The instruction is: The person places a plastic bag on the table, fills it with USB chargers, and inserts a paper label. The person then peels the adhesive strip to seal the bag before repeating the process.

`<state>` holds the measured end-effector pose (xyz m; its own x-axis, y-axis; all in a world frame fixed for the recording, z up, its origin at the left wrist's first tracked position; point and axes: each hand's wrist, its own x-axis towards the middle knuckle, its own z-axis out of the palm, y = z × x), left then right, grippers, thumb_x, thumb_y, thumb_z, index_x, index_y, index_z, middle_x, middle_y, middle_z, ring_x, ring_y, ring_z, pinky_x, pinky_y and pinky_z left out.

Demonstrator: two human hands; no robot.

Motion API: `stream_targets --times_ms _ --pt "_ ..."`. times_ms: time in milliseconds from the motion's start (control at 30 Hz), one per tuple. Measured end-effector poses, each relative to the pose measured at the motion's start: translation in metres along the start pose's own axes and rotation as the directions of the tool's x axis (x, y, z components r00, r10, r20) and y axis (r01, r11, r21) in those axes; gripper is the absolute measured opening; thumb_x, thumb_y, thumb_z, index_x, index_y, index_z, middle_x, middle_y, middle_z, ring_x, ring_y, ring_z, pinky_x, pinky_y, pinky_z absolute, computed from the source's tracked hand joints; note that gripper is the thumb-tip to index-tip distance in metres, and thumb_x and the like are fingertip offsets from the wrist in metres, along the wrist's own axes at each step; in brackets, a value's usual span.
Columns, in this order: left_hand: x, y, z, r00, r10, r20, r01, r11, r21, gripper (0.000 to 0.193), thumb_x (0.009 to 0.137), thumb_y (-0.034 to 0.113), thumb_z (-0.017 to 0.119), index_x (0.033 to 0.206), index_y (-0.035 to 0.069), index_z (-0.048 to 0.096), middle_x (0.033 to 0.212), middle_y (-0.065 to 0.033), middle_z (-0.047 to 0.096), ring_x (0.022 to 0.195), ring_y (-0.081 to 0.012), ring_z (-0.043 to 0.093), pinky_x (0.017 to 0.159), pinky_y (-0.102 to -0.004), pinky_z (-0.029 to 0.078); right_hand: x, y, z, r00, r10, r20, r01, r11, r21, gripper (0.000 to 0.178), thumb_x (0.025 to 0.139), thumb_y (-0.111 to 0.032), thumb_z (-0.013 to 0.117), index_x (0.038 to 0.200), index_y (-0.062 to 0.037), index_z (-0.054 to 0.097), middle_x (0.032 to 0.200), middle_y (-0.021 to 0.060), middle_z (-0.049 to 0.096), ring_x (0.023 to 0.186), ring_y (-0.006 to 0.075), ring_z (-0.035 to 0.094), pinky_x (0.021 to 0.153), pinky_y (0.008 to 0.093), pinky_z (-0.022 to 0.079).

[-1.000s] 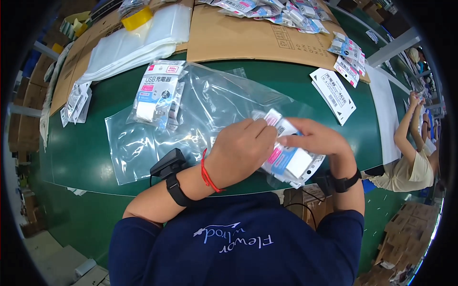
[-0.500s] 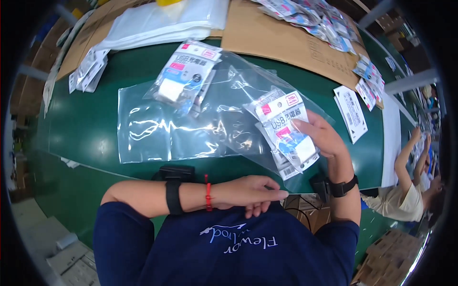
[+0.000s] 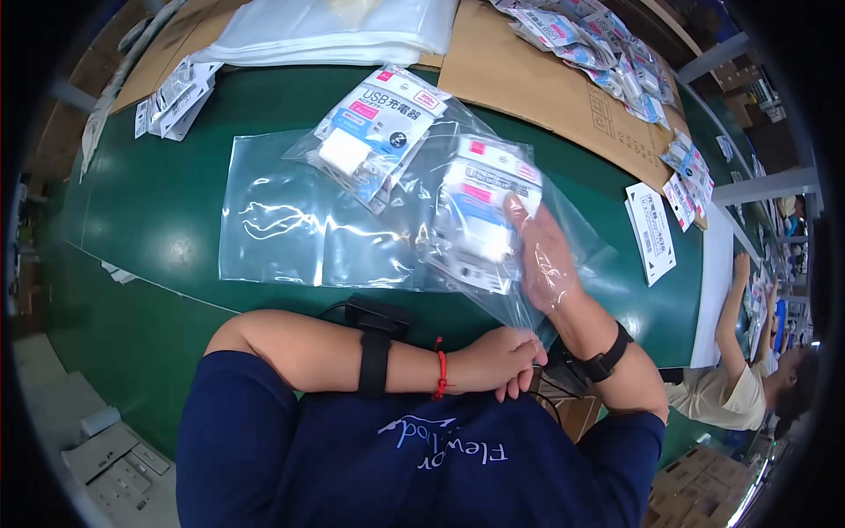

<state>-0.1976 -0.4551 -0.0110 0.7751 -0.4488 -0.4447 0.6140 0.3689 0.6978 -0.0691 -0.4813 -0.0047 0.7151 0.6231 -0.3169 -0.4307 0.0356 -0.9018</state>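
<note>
My right hand (image 3: 547, 255) is inside a clear plastic bag (image 3: 574, 211), its thumb over a stack of packaged USB chargers (image 3: 482, 207) and its other fingers hidden beneath. Close to my body, my left hand (image 3: 500, 361) pinches the bag's near edge between thumb and fingers. Farther to the left, another group of charger packs (image 3: 377, 132) lies at the bag's far end, white charger blocks showing through the wrapping. Under all this a second clear bag (image 3: 277, 242) is spread flat on the green table.
Stacked clear bags (image 3: 326, 40) and a cardboard sheet (image 3: 528, 88) lie along the far side, with a heap of charger packs (image 3: 607, 53) on the cardboard. White label cards (image 3: 650, 233) are at right, more packs (image 3: 179, 99) at far left. A co-worker (image 3: 731, 378) sits at right.
My right hand has carried its charger packs leftward and away from me, deeper into the bag. My left hand has shifted right and now grips the bag's edge.
</note>
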Motion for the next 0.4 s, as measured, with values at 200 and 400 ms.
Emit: stream_targets --times_ms 200,400 --pt "-0.009 0.003 -0.008 0.999 0.045 0.005 -0.045 0.997 0.063 0.03 0.099 0.023 0.035 0.104 -0.002 0.052 0.07 -0.0047 0.057 0.058 -0.0104 0.057 0.047 -0.023 0.048 -0.004 -0.044 -0.009 0.941 0.204 0.27 -0.034 0.852 -0.522 0.046 0.094 -0.025 0.056 0.128 0.0022 0.044 0.117 0.0118 0.057 0.096 0.0161 0.06 0.079 0.0282 0.052" --pt "-0.009 0.002 -0.008 1.0 -0.001 0.018 -0.001 0.991 0.134 0.03 0.099 0.024 0.036 0.102 -0.001 0.053 0.071 -0.0049 0.058 0.058 -0.0107 0.058 0.047 -0.0231 0.048 -0.001 -0.024 0.001 0.913 0.28 0.297 -0.204 0.943 -0.265 0.051 0.093 -0.027 0.055 0.136 -0.0052 0.039 0.119 0.0102 0.056 0.105 0.0167 0.057 0.087 0.0313 0.05"
